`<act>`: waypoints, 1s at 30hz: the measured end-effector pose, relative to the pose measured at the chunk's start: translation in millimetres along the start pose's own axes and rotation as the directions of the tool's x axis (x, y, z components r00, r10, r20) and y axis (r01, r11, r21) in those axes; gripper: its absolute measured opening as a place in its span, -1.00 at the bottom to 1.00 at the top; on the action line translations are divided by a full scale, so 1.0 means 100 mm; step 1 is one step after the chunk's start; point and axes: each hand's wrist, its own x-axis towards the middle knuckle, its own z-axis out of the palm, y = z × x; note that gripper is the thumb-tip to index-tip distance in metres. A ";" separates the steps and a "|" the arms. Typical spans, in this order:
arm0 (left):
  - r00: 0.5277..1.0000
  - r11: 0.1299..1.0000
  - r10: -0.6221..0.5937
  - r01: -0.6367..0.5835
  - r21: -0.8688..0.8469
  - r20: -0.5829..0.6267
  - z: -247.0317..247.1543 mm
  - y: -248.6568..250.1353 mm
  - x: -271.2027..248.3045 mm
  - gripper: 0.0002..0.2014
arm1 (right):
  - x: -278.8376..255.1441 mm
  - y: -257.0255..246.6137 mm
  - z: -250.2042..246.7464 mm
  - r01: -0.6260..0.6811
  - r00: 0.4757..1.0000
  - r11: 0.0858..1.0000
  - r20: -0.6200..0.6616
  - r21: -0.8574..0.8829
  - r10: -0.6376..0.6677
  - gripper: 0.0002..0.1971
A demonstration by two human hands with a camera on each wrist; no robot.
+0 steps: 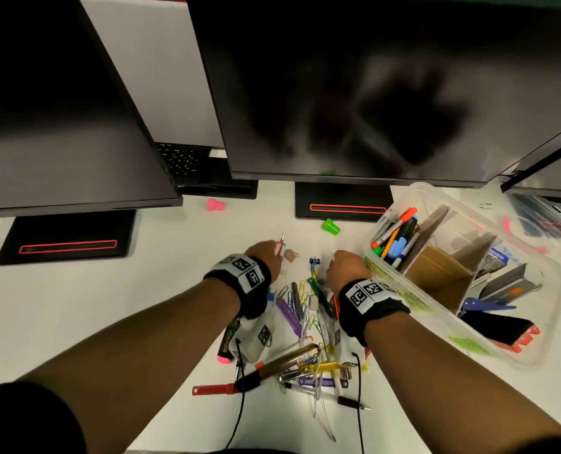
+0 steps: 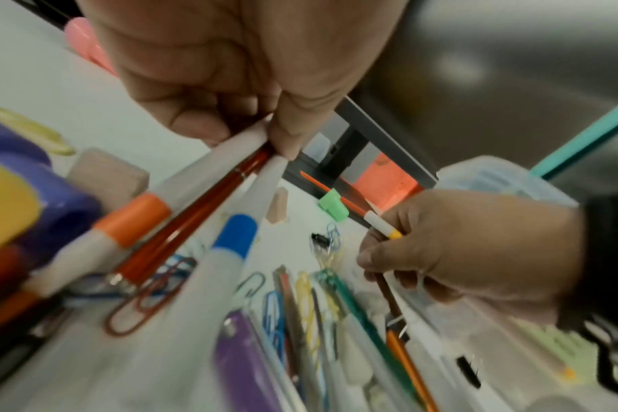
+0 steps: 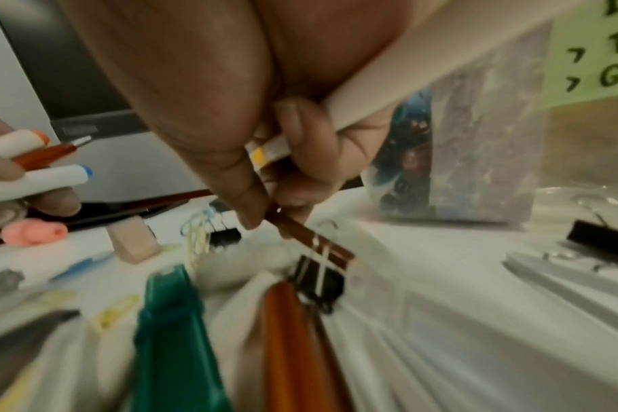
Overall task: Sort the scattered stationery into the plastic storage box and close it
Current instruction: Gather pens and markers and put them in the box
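A heap of pens, markers and paper clips (image 1: 305,322) lies on the white desk in front of me. My left hand (image 1: 266,252) (image 2: 265,131) grips a bundle: a red pen (image 2: 180,223) between two white markers, one orange-capped (image 2: 131,220), one blue-capped (image 2: 233,237). My right hand (image 1: 344,267) (image 3: 262,200) holds a white marker with a yellow band (image 3: 265,153) and pinches a thin brown pencil (image 3: 311,242) over the heap. The clear plastic storage box (image 1: 535,348) stands open to the right, with markers (image 1: 397,237) in its far compartment.
Three dark monitors on stands (image 1: 341,204) line the back of the desk. A pink cap (image 1: 215,204) and a green cap (image 1: 331,226) lie near them. A tan eraser (image 1: 290,255), black binder clips (image 3: 226,237) and a green pen (image 3: 173,334) sit around the hands. A clear lid (image 1: 541,217) lies back right.
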 end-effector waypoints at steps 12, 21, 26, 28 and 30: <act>0.993 0.895 0.031 0.024 -0.446 0.115 -0.25 -0.38 -0.18 -0.69 | -0.37 0.09 -0.02 0.104 0.994 0.936 -0.023 0.335 -0.103 -0.76; 0.932 0.971 0.204 -0.231 0.057 0.299 0.09 -0.34 -0.51 -0.73 | -0.77 0.12 0.22 -0.014 0.988 1.000 0.153 -0.025 0.017 -0.53; 0.879 0.898 0.164 -0.321 0.300 0.448 0.34 -0.31 -0.68 -0.30 | -0.82 0.14 0.41 -0.060 0.989 0.997 0.129 -0.056 0.067 -0.60; 0.873 0.854 0.177 -0.366 0.370 0.455 0.45 -0.33 -0.70 -0.28 | -0.82 0.14 0.44 -0.092 0.989 0.995 0.111 -0.041 0.096 -0.70; 0.883 0.837 0.174 -0.366 0.406 0.437 0.55 -0.35 -0.70 -0.36 | -0.82 0.15 0.44 -0.096 0.989 0.995 0.116 -0.012 0.096 -0.70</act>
